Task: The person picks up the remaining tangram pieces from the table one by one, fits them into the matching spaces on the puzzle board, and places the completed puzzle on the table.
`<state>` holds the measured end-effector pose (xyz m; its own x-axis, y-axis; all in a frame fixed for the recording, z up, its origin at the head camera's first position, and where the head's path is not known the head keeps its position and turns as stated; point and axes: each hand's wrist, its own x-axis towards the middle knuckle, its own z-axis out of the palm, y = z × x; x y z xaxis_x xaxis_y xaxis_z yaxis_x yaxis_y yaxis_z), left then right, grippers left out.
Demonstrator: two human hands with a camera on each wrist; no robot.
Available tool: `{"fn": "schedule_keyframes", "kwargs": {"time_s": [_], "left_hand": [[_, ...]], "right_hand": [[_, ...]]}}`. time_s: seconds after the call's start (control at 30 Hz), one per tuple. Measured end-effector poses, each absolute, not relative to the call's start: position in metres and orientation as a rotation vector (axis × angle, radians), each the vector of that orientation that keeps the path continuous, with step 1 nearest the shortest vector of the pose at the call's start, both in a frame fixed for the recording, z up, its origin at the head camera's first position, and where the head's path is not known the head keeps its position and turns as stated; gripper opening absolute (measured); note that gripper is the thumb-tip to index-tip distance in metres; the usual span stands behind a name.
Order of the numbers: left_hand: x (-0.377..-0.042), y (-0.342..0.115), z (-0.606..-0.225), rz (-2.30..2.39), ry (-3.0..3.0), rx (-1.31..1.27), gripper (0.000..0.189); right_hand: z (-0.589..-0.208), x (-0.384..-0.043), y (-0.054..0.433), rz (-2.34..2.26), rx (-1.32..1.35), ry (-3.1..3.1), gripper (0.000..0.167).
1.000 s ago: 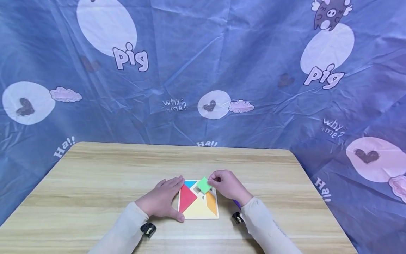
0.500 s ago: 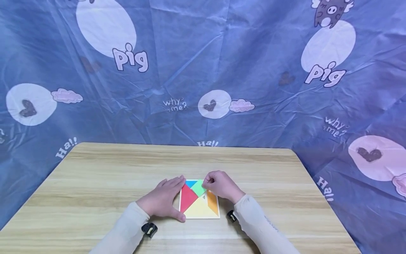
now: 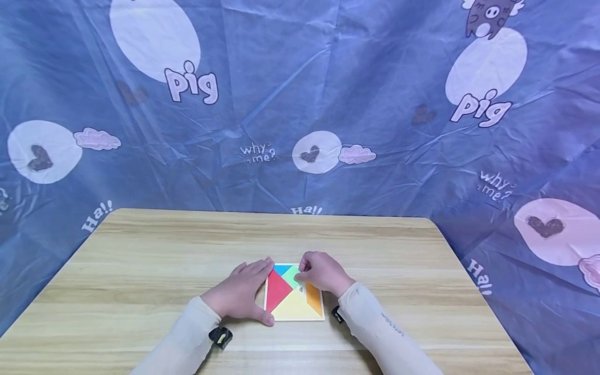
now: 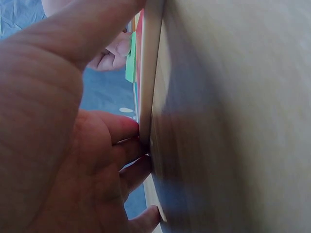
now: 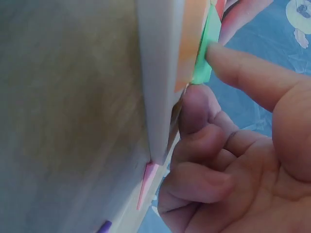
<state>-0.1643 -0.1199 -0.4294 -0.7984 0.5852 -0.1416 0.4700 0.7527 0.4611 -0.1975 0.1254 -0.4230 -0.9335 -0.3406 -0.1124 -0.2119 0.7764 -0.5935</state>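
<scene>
A white-rimmed tangram tray (image 3: 298, 320) lies on the table with flat coloured pieces in it: a red triangle (image 3: 276, 290), a blue triangle (image 3: 282, 269), a yellow triangle (image 3: 292, 307) and an orange parallelogram (image 3: 314, 299). My left hand (image 3: 241, 291) rests along the tray's left side, fingers at the far corner and thumb at the near one. Thumb and index finger of my right hand (image 3: 325, 273) pinch a green square (image 5: 208, 46) at the tray's far part. In the right wrist view this square stands slightly proud of the tray, tilted.
Beyond the tray in the right wrist view, a pink piece (image 5: 147, 182) and a purple piece (image 5: 104, 226) lie on the wooden table (image 3: 154, 260). My right forearm covers that area in the head view. A blue printed cloth (image 3: 262, 104) hangs behind the table.
My right hand has moved left and lowered the green square from above the tray to its far part, beside the blue and red triangles. My left hand has stayed in place.
</scene>
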Motion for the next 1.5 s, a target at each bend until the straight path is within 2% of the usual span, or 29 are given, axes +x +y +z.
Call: {"fn": "schedule_keyframes", "kwargs": {"time_s": [0.27, 0.53, 0.9, 1.17, 1.5], "left_hand": [[-0.164, -0.121, -0.43, 0.594, 2.673, 0.802, 0.127], [-0.164, -0.123, -0.427, 0.622, 2.651, 0.853, 0.108], [-0.162, -0.119, -0.427, 0.607, 2.635, 0.846, 0.103], [-0.16, -0.116, -0.429, 0.613, 2.625, 0.854, 0.098], [-0.159, -0.117, -0.43, 0.643, 2.626, 0.868, 0.101]], "right_hand": [[-0.42, -0.196, 0.118, -0.816, -0.461, 2.8, 0.021], [-0.42, -0.197, 0.118, -0.777, -0.496, 2.845, 0.02], [-0.419, -0.197, 0.13, -0.835, -0.579, 2.793, 0.016], [-0.415, -0.194, 0.153, -0.977, -0.797, 2.91, 0.011], [-0.389, -0.19, 0.202, -1.029, -0.66, 3.087, 0.007]]}}
